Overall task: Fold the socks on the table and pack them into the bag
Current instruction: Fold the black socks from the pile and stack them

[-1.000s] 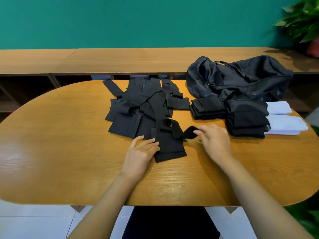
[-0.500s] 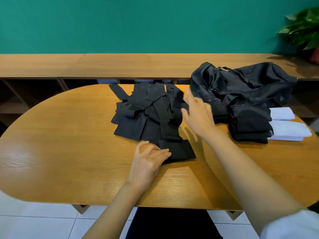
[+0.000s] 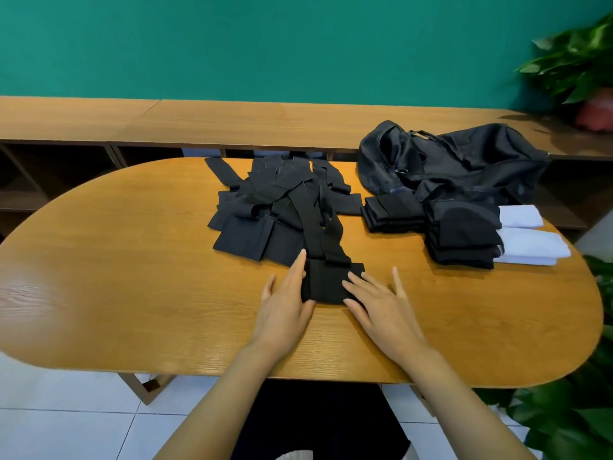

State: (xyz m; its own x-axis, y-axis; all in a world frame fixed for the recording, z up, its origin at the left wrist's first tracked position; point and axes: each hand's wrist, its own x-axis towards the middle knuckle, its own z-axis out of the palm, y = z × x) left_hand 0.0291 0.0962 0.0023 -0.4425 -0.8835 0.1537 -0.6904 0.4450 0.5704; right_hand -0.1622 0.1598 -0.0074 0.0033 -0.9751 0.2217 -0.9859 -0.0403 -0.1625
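Between flat fingers, folded sock.

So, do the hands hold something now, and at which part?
Nothing is gripped. The left hand touches the left edge of the folded sock, the right hand presses its right side, fingers straight.

Both forearms are bare from the wrists of the left hand and the right hand back as far as they show. Between the forearms, nearer than the hands, lies a black cloth garment, with a small patch of white fabric at its near end.
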